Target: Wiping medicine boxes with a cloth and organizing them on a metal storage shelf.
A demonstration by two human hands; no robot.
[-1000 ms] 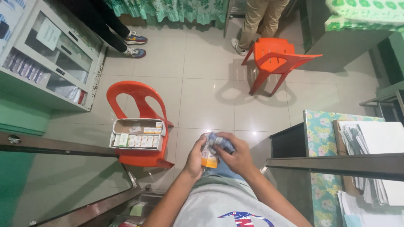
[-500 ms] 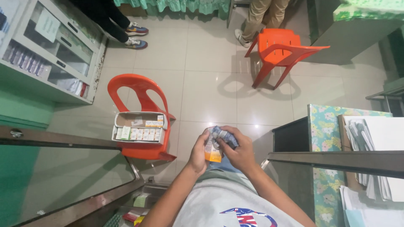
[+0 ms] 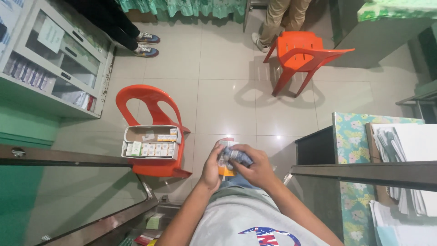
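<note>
A tiled floor (image 3: 218, 95) filled most of the view, with a glass-fronted cabinet (image 3: 50, 59) along its left edge and a desk with a flowered cloth (image 3: 353, 146) at the right edge, stacked with papers (image 3: 409, 150). Two orange plastic chairs stood on the floor: one (image 3: 305, 54) toward the far right, empty, the other (image 3: 150, 114) nearer and left of the person. On that near chair's seat lay an open cardboard box (image 3: 150, 142) holding a row of small cartons. Two other people's legs showed at the far edge.

Both hands met in front of the person's lap. The left hand (image 3: 210, 166) was closed around a small orange carton (image 3: 224, 169), fingers wrapped on its left side. The right hand (image 3: 257, 166) was clamped over a bluish packet (image 3: 234, 157) that lay across the carton's top, its long axis running left to right between the two hands. The box on the chair lay to the left, nearer the left hand.
</note>
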